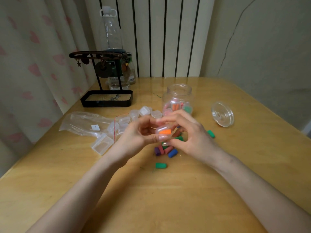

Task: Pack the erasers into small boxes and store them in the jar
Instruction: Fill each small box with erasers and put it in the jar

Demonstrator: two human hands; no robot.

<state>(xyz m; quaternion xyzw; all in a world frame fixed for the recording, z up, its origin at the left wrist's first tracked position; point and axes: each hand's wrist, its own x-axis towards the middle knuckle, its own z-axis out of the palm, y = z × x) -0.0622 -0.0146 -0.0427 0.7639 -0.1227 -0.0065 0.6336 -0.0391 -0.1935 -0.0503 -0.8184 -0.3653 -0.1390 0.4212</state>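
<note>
My left hand and my right hand meet above the table, both gripping a small clear box with an orange eraser inside. Below them lies a heap of loose erasers in purple, pink, blue and green; one green eraser lies nearer me, another to the right. The open glass jar stands behind my hands and holds several filled boxes. Its glass lid lies to the right. Several empty small boxes sit left of the jar, and one open box lies further left.
A clear plastic bag lies at the left. Behind it stand a black jewellery stand and a tall plastic bottle. A curtain hangs on the left and a radiator stands behind the wooden table.
</note>
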